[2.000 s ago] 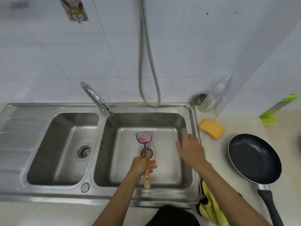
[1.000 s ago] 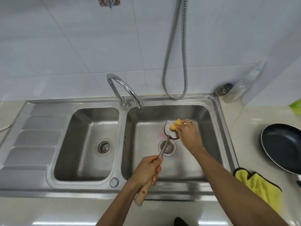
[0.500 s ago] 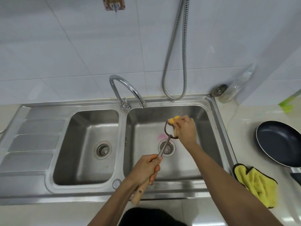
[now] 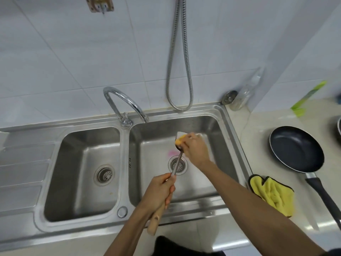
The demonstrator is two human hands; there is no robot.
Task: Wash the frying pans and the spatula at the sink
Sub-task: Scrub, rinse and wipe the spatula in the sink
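Above the right basin's drain (image 4: 184, 164), the head view shows the left hand (image 4: 158, 193) gripping the spatula (image 4: 178, 159) by its wooden handle and the right hand (image 4: 193, 150) pinching a yellow sponge (image 4: 180, 140) against the blade. It would be best to brace the handle and scrub both faces. The blade is pale, the shaft steel. A black frying pan (image 4: 295, 148) sits well right of the drain.

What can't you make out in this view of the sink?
Head view: spatula blade mostly covered by the right hand and the sponge.
Head view: frying pan, handle's end cut off by the right edge.
Head view: round rim at the right edge, cut off, unidentifiable.
Head view: bottle in the corner blurred, label unreadable.
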